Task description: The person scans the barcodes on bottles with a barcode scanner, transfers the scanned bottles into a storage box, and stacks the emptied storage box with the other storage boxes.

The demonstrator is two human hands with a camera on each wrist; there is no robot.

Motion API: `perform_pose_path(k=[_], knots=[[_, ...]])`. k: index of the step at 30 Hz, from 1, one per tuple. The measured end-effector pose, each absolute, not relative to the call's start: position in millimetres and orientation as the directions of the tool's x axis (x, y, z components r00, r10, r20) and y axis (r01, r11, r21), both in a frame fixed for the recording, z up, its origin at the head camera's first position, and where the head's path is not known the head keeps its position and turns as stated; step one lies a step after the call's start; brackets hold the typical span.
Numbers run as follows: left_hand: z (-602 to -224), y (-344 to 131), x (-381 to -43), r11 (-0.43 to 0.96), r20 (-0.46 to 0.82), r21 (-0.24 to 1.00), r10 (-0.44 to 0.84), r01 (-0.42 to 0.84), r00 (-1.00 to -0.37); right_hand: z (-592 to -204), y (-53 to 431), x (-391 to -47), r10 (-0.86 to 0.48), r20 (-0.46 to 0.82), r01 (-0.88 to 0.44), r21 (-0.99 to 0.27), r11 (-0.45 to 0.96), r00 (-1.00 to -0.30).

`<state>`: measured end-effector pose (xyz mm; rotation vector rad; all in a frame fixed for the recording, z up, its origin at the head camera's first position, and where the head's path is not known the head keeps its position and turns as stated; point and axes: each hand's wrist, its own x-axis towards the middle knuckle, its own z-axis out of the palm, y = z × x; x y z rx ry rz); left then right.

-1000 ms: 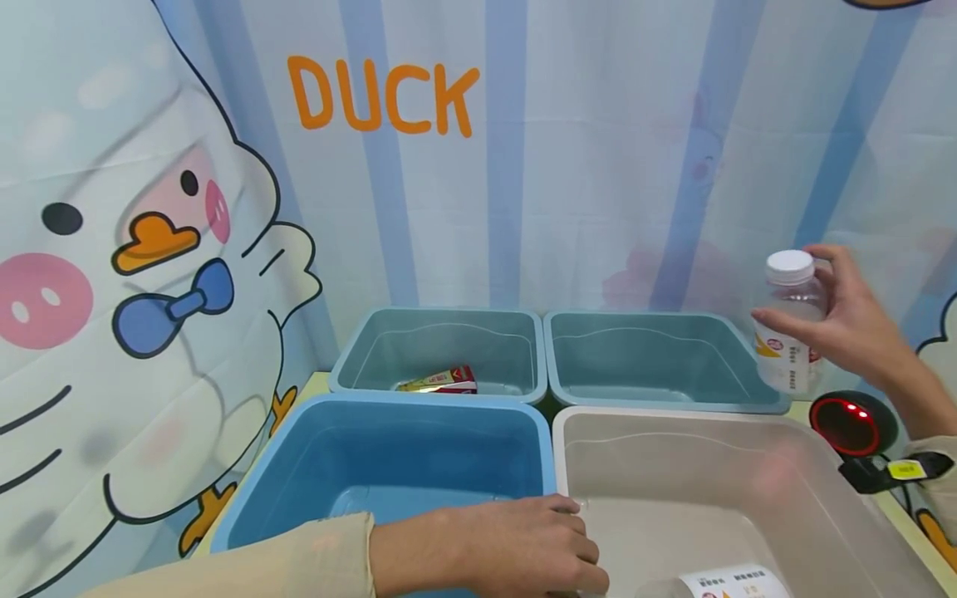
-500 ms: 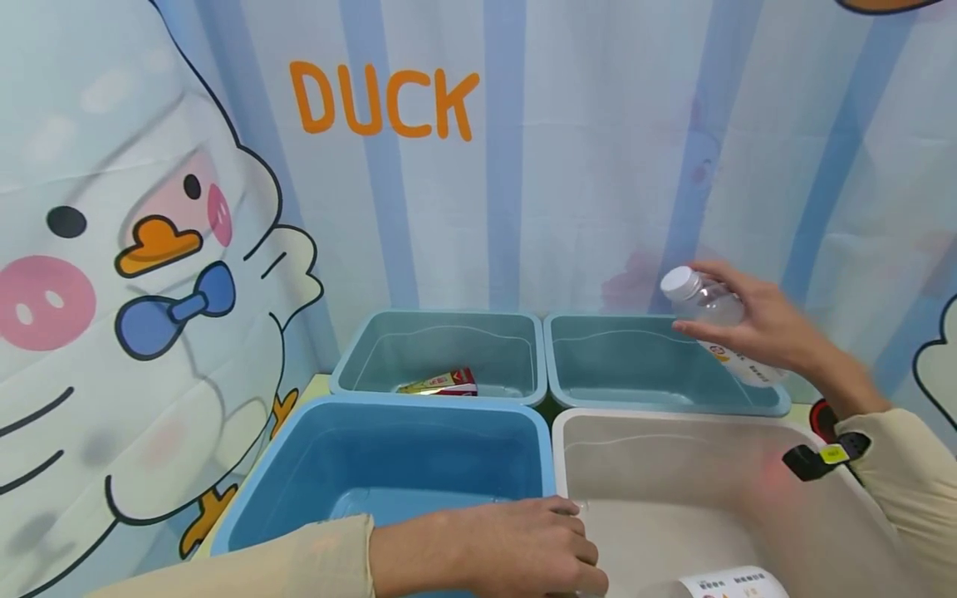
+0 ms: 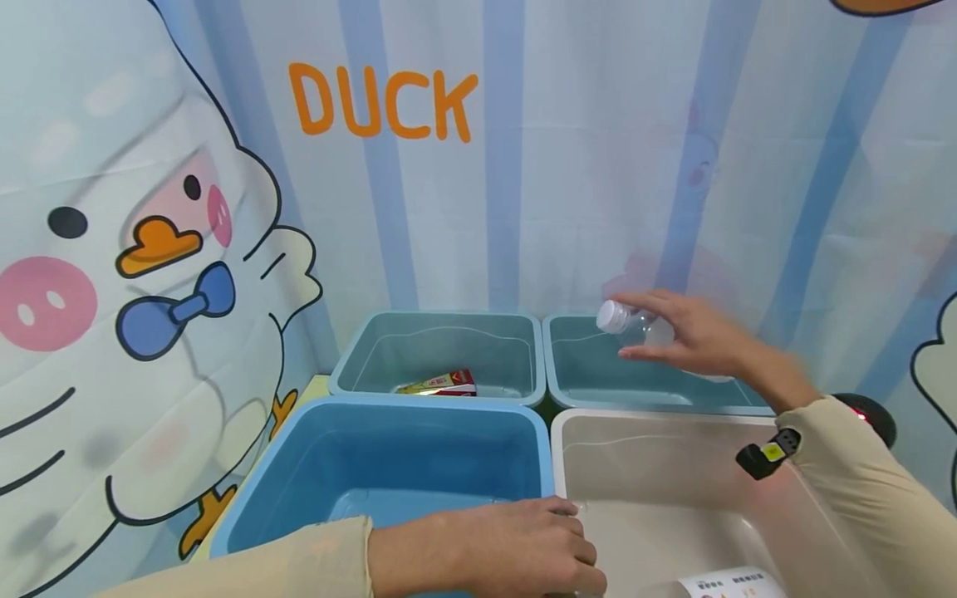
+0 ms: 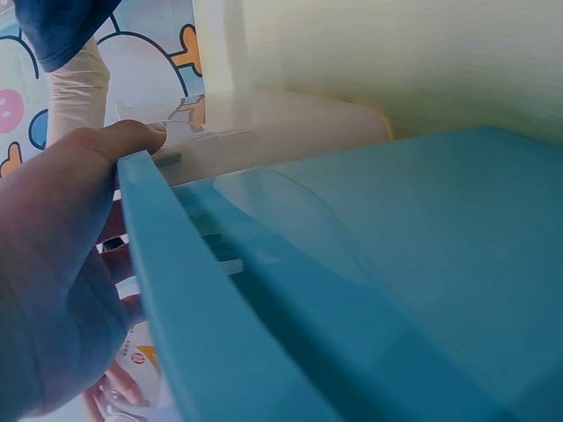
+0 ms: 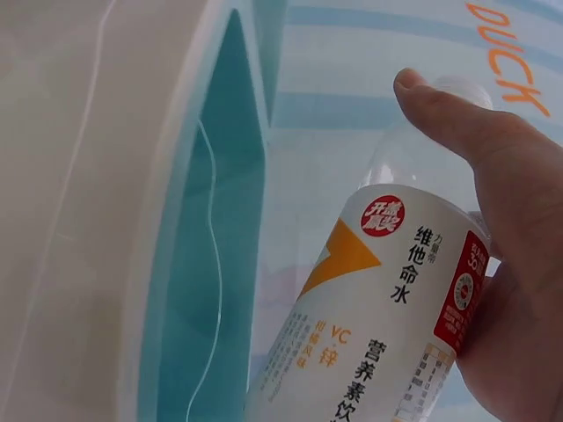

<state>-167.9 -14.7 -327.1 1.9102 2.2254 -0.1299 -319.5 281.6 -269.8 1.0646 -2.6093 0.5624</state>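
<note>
Right hand: your arm reaches forward from the right, forearm slanting up and left over the beige bin; the hand is held sideways, thumb on the near side, fingers on the far side.
Right fingers: clamped with your thumb around the bottle, just below its neck.
Bottle: in your right hand, tilted, white cap pointing left, base toward your wrist; the head view sets it across the opening of the right teal bin, its exact height unclear.
Label: white with an orange triangle, turned toward the right wrist camera.
Left hand: your forearm comes in low across the blue bin, back of the hand facing up, knuckles toward the beige bin.
Left fingers: clamped over the blue bin's rim, thumb on top and the others down the outer side.
Second bottle: lying in the beige bin, near your left hand, partly cut off.
Small box: red and yellow, inside the left teal bin.
Black device: beyond your right sleeve, showing a red light.
</note>
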Motion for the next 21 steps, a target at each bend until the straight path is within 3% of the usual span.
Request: perform_pose_path(k=[10,21], knots=[[-328.3,-15.9,-168.5,0.162,-0.21,0.09,0.968,0.983,-0.14,-283.2,260.9,-323.4,-0.695,0.236,-0.734,-0.198,0.649,-0.679],[-327.8,-16.5,-169.1,0.17,-0.216,0.09,0.965,0.981,-0.147,-292.6,257.4,-327.0,-0.678,0.139,-0.687,-0.265,0.677,-0.722]])
